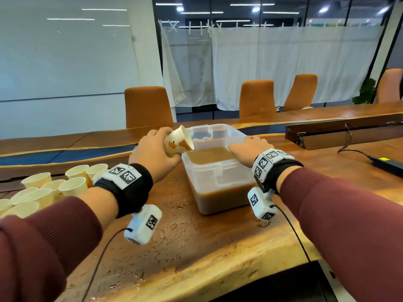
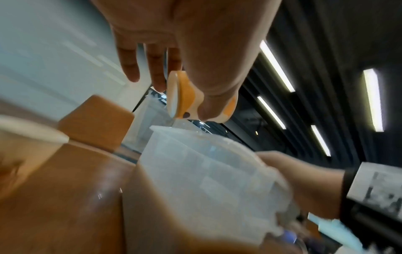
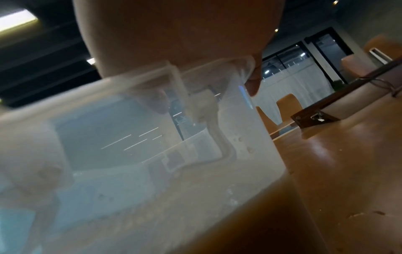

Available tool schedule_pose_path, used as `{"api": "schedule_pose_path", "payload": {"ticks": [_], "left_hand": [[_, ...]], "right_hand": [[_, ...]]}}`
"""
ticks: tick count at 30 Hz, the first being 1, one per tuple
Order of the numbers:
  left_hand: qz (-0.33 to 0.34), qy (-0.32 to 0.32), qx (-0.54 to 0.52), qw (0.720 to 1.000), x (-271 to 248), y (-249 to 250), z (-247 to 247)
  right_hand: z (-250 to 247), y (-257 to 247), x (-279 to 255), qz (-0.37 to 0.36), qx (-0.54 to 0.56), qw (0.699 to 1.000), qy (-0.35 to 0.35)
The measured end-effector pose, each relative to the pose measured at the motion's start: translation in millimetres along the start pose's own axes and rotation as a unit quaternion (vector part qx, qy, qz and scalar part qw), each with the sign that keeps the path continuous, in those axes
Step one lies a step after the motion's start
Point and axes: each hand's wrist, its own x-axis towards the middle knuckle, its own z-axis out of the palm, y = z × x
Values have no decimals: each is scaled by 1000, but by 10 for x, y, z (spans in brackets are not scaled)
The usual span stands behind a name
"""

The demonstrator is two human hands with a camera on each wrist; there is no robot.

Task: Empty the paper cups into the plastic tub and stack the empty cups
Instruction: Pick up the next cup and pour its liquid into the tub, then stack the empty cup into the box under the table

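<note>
A paper cup with orange markings [image 1: 176, 144] [image 2: 182, 96] is gripped in my left hand [image 1: 152, 149] [image 2: 195, 43]. It lies tipped on its side, its mouth over the left rim of the clear plastic tub [image 1: 200, 128] [image 2: 195, 171] [image 3: 152, 154]. The tub stands mid-table, about half full of brown liquid [image 1: 209, 154] [image 3: 261, 214]. My right hand [image 1: 248, 151] [image 3: 174, 34] grips the tub's right rim, thumb inside and fingers outside. Several upright paper cups [image 1: 43, 188] crowd the table's left side.
Spilled drops [image 1: 174, 227] speckle the wooden table [image 1: 218, 247] in front of the tub. A raised wooden cable box [image 1: 340, 134] and a black power adapter [image 1: 388, 164] with its cable lie to the right. Orange chairs [image 1: 148, 105] line the far side.
</note>
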Motion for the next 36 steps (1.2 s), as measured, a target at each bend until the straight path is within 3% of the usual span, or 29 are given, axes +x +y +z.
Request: {"api": "schedule_pose_path", "payload": {"ticks": [3,5,7,10,14,17,21,25,27,30,36], "left_hand": [[-106,-7,-175,979,-286,-31,-46],[-151,4,-237,960,-470,-64,-56],[-180,15,-277,944,-681,-84,-75],[-218,10,-347,912,-1073,-102,-20],[-262,18,-376,889,-1675,-89,116],[-292,42,-395,870,-2120,-7,217],[-298,17,-389,872,-2655,129,302],[-288,-24,-367,884,-3112,173,342],[-283,-66,-359,887,-3318,178,392],[-297,-111,-352,881,-3625,171,554],[-335,-139,-317,876,-4015,24,867]], "right_hand": [[-89,-12,-60,-30,59,998,24],[-140,-3,-149,-14,206,976,64],[-104,-8,-372,19,399,907,133],[124,-68,-925,68,559,808,174],[489,-84,-1536,149,685,709,77],[750,-38,-1914,176,704,686,-52],[1002,8,-2458,168,720,645,-194],[1235,178,-2882,180,761,562,-268],[1353,290,-3065,188,760,552,-287],[1561,405,-3308,195,732,579,-300],[1951,439,-3611,193,691,629,-298]]}}
